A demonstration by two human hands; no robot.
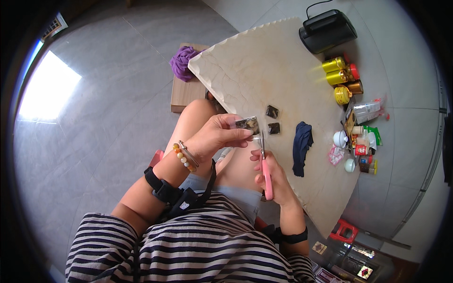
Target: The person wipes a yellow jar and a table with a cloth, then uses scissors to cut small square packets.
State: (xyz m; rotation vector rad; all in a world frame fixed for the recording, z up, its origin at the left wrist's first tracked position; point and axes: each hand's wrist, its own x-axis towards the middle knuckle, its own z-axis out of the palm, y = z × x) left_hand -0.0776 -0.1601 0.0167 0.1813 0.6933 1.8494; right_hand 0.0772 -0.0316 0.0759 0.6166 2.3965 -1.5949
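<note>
My left hand (226, 132) pinches a small clear plastic packet (248, 123) with dark, mottled contents between thumb and fingers. In my right hand (274, 175) is a pair of scissors (267, 180) with pink handles, their metal blades pointing up at the packet's right edge. Whether the blades touch the plastic I cannot tell. Two similar dark packets, an upper one (272, 111) and a lower one (274, 128), lie on the stone-patterned table (247, 67) just beyond my hands. A dark blue cloth (302, 148) lies crumpled to the right of them.
Along the table's far side stand a black appliance (329, 30), several yellow canisters (334, 65), a lidded white cup (340, 138), a pale bowl (349, 165) and assorted jars. A purple cloth (184, 63) rests on a wooden stool (187, 93) at the left corner. A red plastic stool (344, 230) is lower right.
</note>
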